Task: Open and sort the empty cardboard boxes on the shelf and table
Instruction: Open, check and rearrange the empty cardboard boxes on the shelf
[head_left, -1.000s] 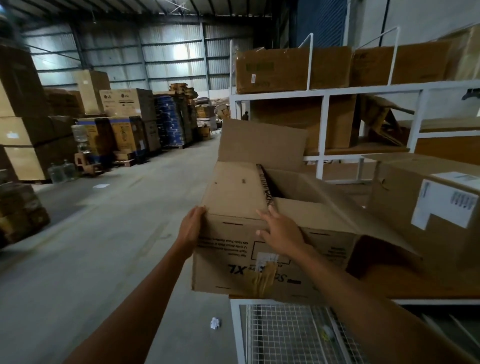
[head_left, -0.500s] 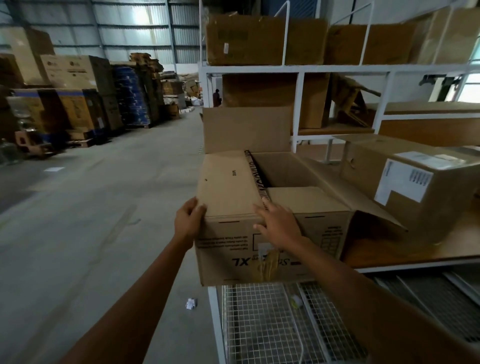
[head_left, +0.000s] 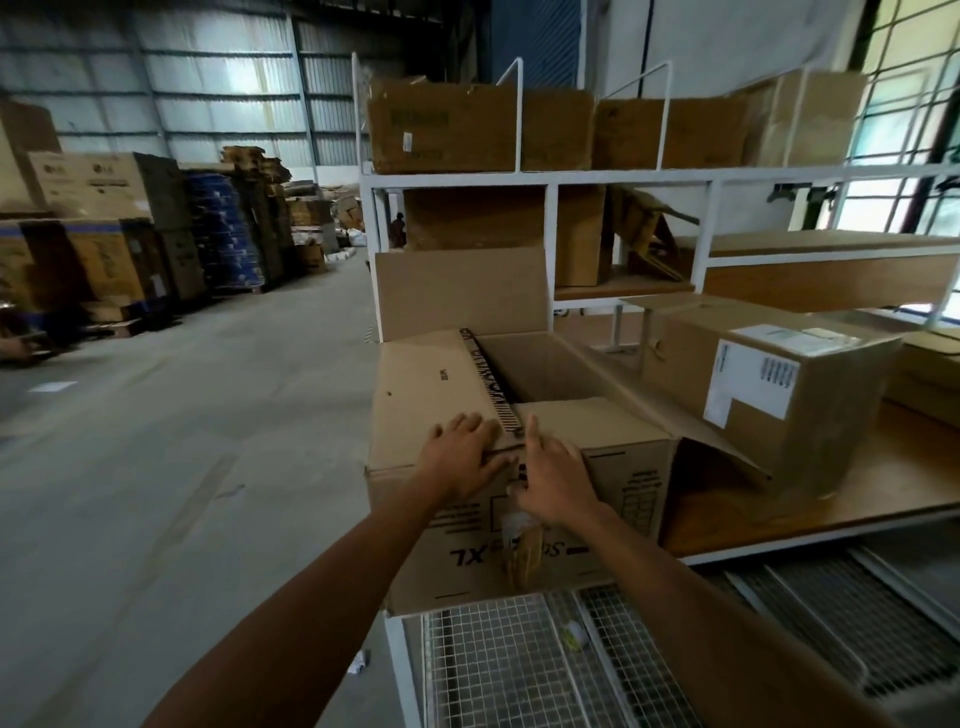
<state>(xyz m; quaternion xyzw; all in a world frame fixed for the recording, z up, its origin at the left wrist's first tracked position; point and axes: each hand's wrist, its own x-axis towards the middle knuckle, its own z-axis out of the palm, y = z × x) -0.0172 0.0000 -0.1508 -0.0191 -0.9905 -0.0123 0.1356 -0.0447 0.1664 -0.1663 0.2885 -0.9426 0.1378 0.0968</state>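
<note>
Box (head_left: 431, 395), open-topped, sits on the near left corner of the table (head_left: 857, 488), with its front overhanging the edge. The far flap stands upright and the left flap lies flat. Left hand (head_left: 462, 454) is released, its palm flat on the left flap and fingers spread toward 12 o'clock. Right hand (head_left: 558, 480) is also released. It lies on the near flap just beside the left, with straight fingers and the thumb on the front face. Both forearms come in from 6 o'clock. A labelled box (head_left: 810, 415) is at 3 o'clock, a shelf (head_left: 623, 176) at 12, and a wire rack (head_left: 498, 665) at 6.
</note>
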